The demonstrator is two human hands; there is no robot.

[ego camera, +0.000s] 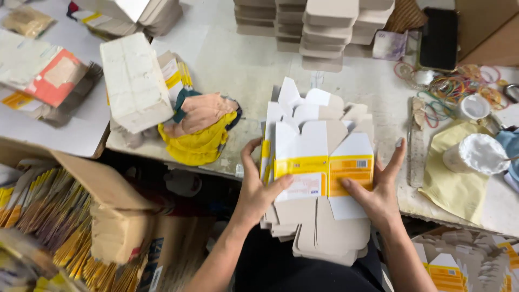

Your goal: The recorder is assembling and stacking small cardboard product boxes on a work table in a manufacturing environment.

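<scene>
Squaring up a stack of flat cartons, the person is pressing in on it from both sides, which is probably why the pile is hanging partly over the near edge of the counter, close to the body. The left hand is gripping the stack's nine o'clock edge, fingers curling up behind and the thumb lying across the white and yellow face of the top carton. The right hand is lying open and flat against the three o'clock side, fingers spread and thumb resting on the yellow panel, steadying rather than clutching. Both forearms are coming up from six o'clock, wrists bent slightly inward. At ten o'clock from the stack a yellow and peach cloth is lying crumpled beside a white block. At two o'clock, coloured rubber bands are scattered within easy reach, and a white pot is standing on a pale yellow sheet at three o'clock.
</scene>
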